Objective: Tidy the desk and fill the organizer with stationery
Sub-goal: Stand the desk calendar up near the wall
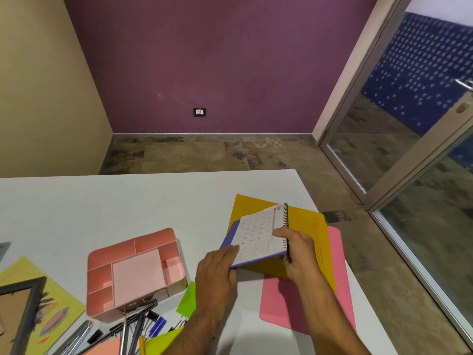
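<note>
Head view
Notebook point(258, 237): spiral-bound, held tilted over the yellow folder point(307, 226), right side of the desk point(128, 201).
Left hand point(217, 267): fingers closed on the notebook's left edge.
Right hand point(297, 252): clasped around the spiral edge.
Organizer point(135, 272): pink, compartments empty, left of the hands.
Pens point(133, 326): heaped against the organizer's near edge.
Pink folder point(307, 308): under the yellow one.

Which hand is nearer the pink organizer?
Left. The left hand grips the calendar's near corner, just right of the organizer; the right hand holds its spiral edge, farther right.
</note>
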